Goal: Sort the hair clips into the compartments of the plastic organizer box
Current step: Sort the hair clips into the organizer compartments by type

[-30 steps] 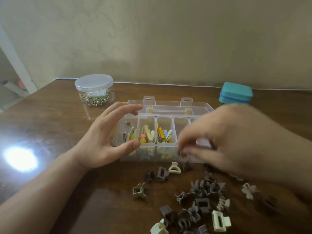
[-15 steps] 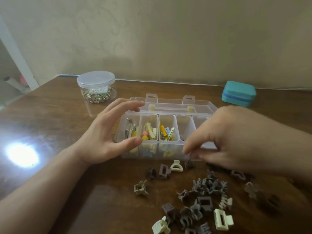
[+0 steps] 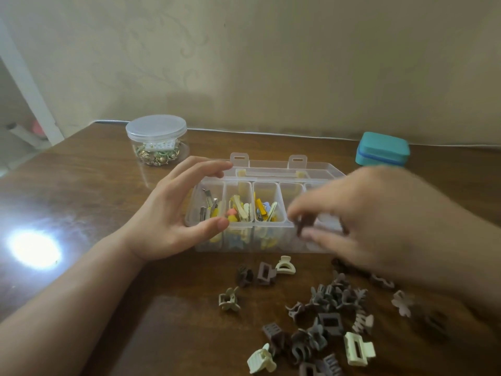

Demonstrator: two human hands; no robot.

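A small dark brown clip sits pinched in my right hand, between thumb and fingertips, right above the near edge of the box, over the fourth compartment from the left or close to it; my hand is blurred, so I can't say exactly which one. The box is clear plastic, lid thrown open behind it, standing in the middle of the brown wooden table. Silver clips lie in its leftmost compartment, yellow and pink ones in the second, yellow and blue ones in the third.

My left hand cups the left end of the box, fingers curved over the far corner, thumb against the near wall, gripping it.

In front of the box, the loose pile of clips spreads across the table, mostly brown and grey claws tangled together. A cream clip lies just before the box, beside two dark ones. A beige flower clip sits alone to the left of the pile, and two more cream clips rest at the near edge.

Further back, a round jar with a clear lid holds small gold bits. A teal case sits at the far right by the wall. A bright spot of light glares off the table to my left.
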